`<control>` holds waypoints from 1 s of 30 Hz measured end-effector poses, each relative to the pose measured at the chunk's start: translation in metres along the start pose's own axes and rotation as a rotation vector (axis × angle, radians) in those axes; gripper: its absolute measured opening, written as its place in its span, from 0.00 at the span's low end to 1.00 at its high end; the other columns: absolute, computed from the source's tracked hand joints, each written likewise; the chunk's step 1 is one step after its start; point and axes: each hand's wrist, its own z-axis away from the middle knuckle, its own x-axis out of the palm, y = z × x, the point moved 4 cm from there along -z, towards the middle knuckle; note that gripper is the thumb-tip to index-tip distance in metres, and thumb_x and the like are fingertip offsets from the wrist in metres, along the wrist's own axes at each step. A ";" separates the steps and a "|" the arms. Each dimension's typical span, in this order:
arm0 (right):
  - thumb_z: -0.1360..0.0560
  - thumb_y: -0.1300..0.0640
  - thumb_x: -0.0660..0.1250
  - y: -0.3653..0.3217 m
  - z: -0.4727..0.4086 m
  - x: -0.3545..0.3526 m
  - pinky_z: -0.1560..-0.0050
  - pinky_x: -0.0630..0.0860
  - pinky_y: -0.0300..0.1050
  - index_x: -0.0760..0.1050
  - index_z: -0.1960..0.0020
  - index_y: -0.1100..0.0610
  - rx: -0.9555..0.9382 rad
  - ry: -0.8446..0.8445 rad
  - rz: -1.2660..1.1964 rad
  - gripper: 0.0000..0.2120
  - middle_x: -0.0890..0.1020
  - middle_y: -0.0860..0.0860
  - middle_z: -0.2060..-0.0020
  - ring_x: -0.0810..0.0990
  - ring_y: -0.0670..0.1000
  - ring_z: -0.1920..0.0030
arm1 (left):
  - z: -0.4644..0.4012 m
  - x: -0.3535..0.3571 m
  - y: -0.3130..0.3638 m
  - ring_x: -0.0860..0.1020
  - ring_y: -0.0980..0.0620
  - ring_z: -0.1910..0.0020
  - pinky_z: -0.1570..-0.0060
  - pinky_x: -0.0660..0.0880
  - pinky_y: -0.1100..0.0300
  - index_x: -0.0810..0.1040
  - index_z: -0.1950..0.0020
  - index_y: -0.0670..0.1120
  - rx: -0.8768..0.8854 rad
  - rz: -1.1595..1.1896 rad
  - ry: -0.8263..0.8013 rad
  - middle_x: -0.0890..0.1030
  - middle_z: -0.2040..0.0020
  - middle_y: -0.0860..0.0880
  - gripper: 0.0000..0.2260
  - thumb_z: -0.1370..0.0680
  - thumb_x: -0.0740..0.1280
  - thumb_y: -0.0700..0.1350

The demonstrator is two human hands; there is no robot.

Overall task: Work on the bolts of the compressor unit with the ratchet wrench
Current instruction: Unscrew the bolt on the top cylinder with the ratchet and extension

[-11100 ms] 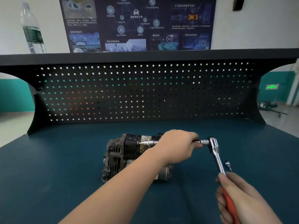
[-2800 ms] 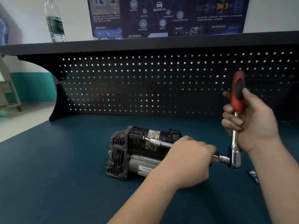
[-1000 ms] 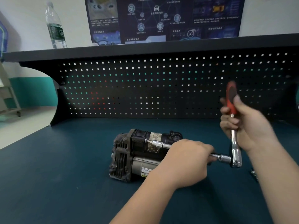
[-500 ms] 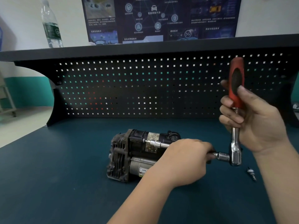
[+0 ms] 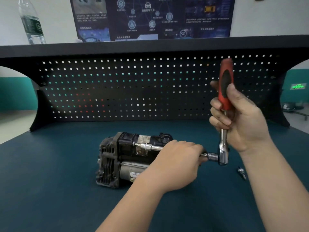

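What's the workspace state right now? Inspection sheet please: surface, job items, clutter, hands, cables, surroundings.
Surface: dark teal bench top, pegboard back panel.
Job's things: compressor unit lying on the bench; ratchet wrench with its red handle pointing up, extension bar running to the unit.
Clutter: one small loose metal bit on the bench right of the wrench head.
Hands: left hand grips the extension bar; right hand grips the wrench handle.
Cables: nothing seen.
Surroundings: water bottle on the top shelf, poster on the wall, green sign far right.
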 end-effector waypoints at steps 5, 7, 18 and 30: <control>0.24 0.47 0.65 0.017 -0.005 -0.020 0.81 0.61 0.32 0.77 0.49 0.58 0.129 0.215 -0.055 0.14 0.73 0.48 0.70 0.64 0.41 0.81 | 0.002 0.003 0.000 0.75 0.47 0.53 0.53 0.67 0.54 0.75 0.48 0.47 0.014 -0.051 0.035 0.79 0.54 0.50 0.09 0.19 0.57 0.49; 0.21 0.50 0.62 0.043 0.000 -0.046 0.83 0.58 0.30 0.72 0.56 0.59 0.376 0.539 -0.180 0.13 0.70 0.49 0.69 0.62 0.41 0.83 | 0.004 0.005 0.001 0.75 0.48 0.53 0.52 0.67 0.54 0.75 0.48 0.48 0.021 -0.062 0.034 0.79 0.54 0.51 0.09 0.19 0.57 0.49; 0.23 0.51 0.64 0.000 0.004 0.004 0.76 0.66 0.32 0.75 0.39 0.57 0.012 -0.266 -0.095 0.15 0.74 0.48 0.67 0.67 0.41 0.76 | -0.001 0.002 0.001 0.76 0.50 0.52 0.49 0.65 0.55 0.75 0.46 0.50 -0.009 0.006 0.052 0.80 0.53 0.52 0.10 0.19 0.56 0.50; 0.20 0.53 0.59 0.045 -0.003 -0.055 0.81 0.56 0.29 0.73 0.52 0.57 0.363 0.535 -0.384 0.09 0.67 0.47 0.67 0.61 0.41 0.82 | -0.001 0.001 -0.002 0.77 0.50 0.51 0.53 0.69 0.56 0.76 0.44 0.52 -0.033 0.066 0.075 0.81 0.50 0.52 0.11 0.20 0.59 0.54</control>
